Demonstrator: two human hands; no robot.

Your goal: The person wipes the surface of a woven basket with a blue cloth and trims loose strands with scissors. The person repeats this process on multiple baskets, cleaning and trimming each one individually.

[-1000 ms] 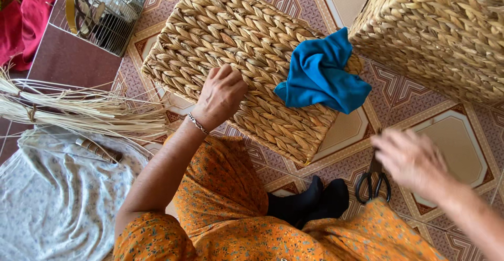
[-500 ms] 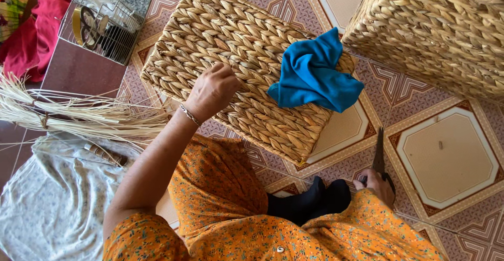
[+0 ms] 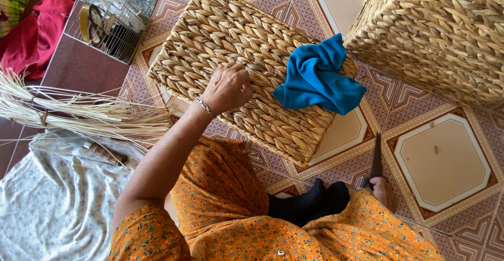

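A woven straw basket (image 3: 247, 46) lies on the tiled floor in front of me. My left hand (image 3: 227, 87) rests on its braided top, fingers curled against the weave near the front edge. A blue cloth (image 3: 317, 77) sits crumpled on the basket's right corner. My right hand (image 3: 383, 190) is low beside my knee, closed around the handles of dark scissors (image 3: 376, 160) whose blades point up over the tiles. My orange floral dress and dark socks fill the bottom of the view.
A second, larger woven basket (image 3: 441, 30) stands at the upper right. A bundle of pale straw stalks (image 3: 79, 111) lies at the left over a light patterned cloth (image 3: 47, 198). A wire rack (image 3: 105, 22) with tape rolls and a red cloth (image 3: 31, 30) are at the upper left.
My right hand reached to the scissors on the floor, picked them up and drew them back beside my knee. The left hand stayed on the basket.
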